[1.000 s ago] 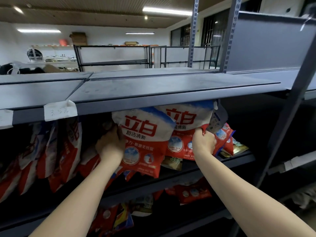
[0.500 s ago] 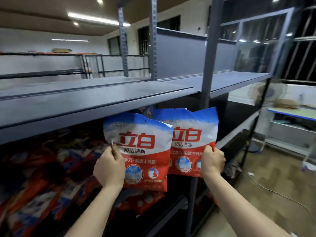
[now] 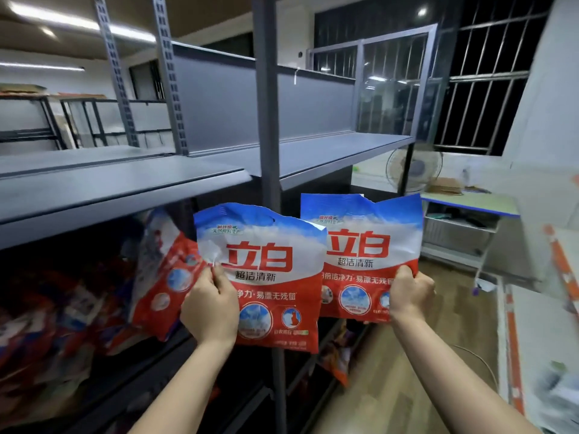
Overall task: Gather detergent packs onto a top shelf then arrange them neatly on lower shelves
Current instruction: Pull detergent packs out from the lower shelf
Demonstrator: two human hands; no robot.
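Detergent packs fill the lower shelf [image 3: 175, 349] at nine o'clock, red and blurred. Left hand [image 3: 210, 305] pinches the left pack [image 3: 266, 277], right hand [image 3: 410, 294] grips the right pack [image 3: 360, 255], both upright below the bare top shelf [image 3: 125, 186].

- The grey top shelf [image 3: 119, 186] runs above both grips and shows a bare surface.
- The shelf below it [image 3: 150, 355], left of the left grip, carries red and white detergent packs [image 3: 163, 270], seemingly leaning in a loose heap; blur hides their exact lie.
- More packs [image 3: 336, 355] sit lower, beneath the right grip.
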